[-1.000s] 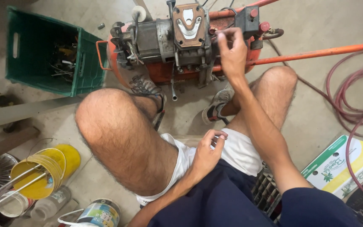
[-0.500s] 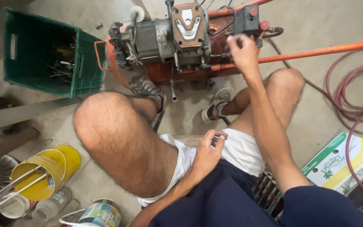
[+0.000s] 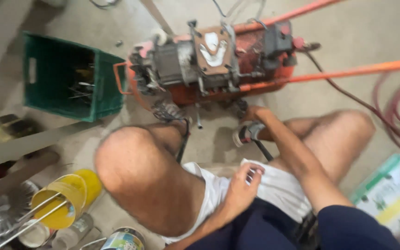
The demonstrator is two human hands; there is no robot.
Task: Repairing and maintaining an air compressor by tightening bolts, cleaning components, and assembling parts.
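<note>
Right hand (image 3: 254, 112) reaches down low to the floor under the orange compressor (image 3: 218, 62), just ahead of the shoes; blur hides whether its fingers are closed. Left hand (image 3: 242, 185) rests curled on the lap, perhaps pinching something small. Compressor lies crosswise straight ahead, nearer the right hand.

The air compressor (image 3: 218, 65) has an orange-red tank and orange frame tubes, with a grey and black motor block on top (the square plate on it is brown with a pale patch). The crate (image 3: 65, 83) is dark green. The hose (image 3: 394, 115) is dull red. The shorts (image 3: 265, 190) are white; the sleeve (image 3: 357, 227) is navy. The bucket (image 3: 65, 201) is yellow. The carton (image 3: 390, 194) is green, white and yellow.
</note>
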